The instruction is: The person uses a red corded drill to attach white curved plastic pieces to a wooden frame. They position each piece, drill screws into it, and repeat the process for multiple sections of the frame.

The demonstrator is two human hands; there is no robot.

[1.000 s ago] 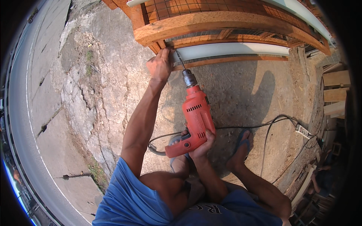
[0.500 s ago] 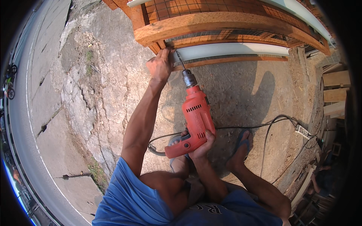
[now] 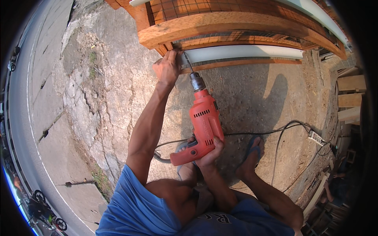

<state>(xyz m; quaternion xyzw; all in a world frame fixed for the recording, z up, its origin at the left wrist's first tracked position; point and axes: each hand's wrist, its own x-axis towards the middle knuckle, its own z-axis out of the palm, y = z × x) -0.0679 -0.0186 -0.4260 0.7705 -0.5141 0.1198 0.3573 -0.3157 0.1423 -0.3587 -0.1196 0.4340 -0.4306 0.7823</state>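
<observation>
My right hand is wrapped round the body of a red corded power drill, whose handle points left. The drill's long thin bit reaches up to the left end of a white half-round trough. At that end my left hand is closed, fingers curled over the trough beside the wooden corner post; its fingertips are partly hidden. Above the trough runs a thick wooden rail of a cage with wire mesh. Whether the bit has entered the trough cannot be made out.
A black cord crosses the concrete near my sandalled feet to a white power strip at the right. Wooden boards are stacked there. Left lies a road with a motorcycle. A second white trough hangs higher up.
My hands and the drill have barely moved. On the road at the left, a motorcycle has come into view low down, while another one farther up looks smaller.
</observation>
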